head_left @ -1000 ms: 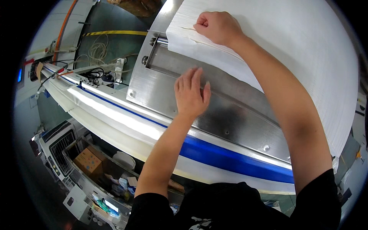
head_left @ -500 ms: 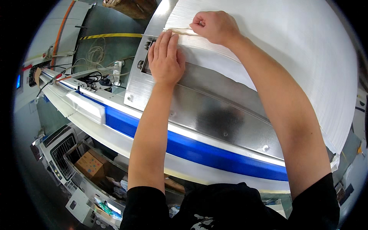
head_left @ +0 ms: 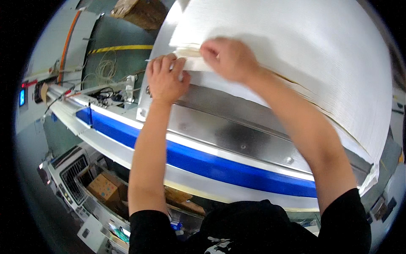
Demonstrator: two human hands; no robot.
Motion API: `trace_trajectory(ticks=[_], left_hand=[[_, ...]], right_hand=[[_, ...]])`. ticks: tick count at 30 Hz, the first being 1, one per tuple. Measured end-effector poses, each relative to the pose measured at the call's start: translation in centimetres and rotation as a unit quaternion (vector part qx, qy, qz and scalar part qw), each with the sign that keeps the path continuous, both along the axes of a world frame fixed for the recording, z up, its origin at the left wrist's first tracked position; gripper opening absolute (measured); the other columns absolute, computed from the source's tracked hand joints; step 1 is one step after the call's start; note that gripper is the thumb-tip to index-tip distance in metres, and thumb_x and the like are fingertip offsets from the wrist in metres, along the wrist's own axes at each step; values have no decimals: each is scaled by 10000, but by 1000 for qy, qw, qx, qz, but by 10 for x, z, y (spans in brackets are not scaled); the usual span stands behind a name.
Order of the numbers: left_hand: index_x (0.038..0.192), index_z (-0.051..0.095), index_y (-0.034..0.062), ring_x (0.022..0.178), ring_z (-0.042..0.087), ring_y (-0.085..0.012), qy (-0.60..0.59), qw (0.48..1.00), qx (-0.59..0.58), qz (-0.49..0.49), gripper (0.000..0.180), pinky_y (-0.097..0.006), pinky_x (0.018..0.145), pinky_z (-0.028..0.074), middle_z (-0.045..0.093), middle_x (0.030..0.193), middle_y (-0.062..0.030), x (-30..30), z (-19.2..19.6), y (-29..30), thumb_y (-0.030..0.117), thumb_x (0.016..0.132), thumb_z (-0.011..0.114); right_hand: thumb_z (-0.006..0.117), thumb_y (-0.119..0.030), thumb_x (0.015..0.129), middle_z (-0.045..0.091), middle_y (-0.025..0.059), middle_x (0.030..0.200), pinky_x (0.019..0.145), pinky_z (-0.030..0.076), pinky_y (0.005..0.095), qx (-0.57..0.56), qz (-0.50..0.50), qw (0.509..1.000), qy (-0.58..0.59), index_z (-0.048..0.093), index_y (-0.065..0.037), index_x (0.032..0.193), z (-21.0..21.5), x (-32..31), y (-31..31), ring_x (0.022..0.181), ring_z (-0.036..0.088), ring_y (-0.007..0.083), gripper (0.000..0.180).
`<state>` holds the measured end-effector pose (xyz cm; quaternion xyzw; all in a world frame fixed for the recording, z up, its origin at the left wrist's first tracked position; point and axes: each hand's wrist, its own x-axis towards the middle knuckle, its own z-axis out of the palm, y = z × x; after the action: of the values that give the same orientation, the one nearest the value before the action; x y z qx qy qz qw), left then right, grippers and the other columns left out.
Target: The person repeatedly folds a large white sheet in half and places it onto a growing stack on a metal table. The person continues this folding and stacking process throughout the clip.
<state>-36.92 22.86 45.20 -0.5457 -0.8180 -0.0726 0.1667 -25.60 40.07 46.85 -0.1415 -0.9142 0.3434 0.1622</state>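
The left hand [head_left: 165,80] has moved up from the steel plate [head_left: 237,131] to the near corner of the white stack [head_left: 287,51], flat and open on it, beside the right hand [head_left: 226,59], whose grip pinches the top sheet edge. Below, a blue rail [head_left: 203,163] runs across; a cardboard box [head_left: 103,188] sits underneath.

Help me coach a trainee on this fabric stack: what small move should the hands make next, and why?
Probably peel the pinched layer a little further along the edge. The left hand presses flat on the near corner of the white fabric stack, while the right hand grips a lifted strip of its edge just beside it. The steel table below is bare.
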Motion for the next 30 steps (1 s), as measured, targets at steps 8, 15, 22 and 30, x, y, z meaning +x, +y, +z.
trace_trajectory(ticks=[8, 15, 22, 30], left_hand=[[1154, 507, 126, 1065, 528, -265, -34, 942, -331, -50, 485, -394, 994, 322, 552, 1123, -88, -16, 50, 25, 142, 690, 647], [1081, 590, 90, 948, 609, -293, 34, 854, -518, 41, 337, -392, 798, 481, 613, 1052, -134, 14, 54, 91, 113, 745, 609], [1042, 583, 45, 915, 606, -306, 166, 866, -469, -44, 212, -387, 787, 484, 634, 929, -146, -149, 7, -20, 118, 859, 505], [963, 566, -7, 912, 579, -377, 57, 867, -489, 71, 187, -475, 798, 457, 610, 947, -202, -85, -34, 67, 122, 854, 485]], right_hand=[[485, -344, 898, 629, 114, 697, 755, 442, 416, 179, -271, 928, -180, 648, -66, 741, 8, 236, 43, 686, 605, 271, 358], [405, -414, 935, 637, 107, 646, 894, 383, 484, 234, -399, 811, -360, 685, -75, 743, 12, 515, 160, 669, 617, 276, 480], [226, -490, 950, 658, 167, 840, 1074, 213, 440, 159, -458, 779, -397, 691, -69, 794, 8, 682, 262, 912, 604, 310, 647], [270, -429, 958, 650, 167, 978, 1065, 245, 411, 145, -434, 657, -599, 675, -55, 923, 39, 850, 314, 1052, 560, 291, 553]])
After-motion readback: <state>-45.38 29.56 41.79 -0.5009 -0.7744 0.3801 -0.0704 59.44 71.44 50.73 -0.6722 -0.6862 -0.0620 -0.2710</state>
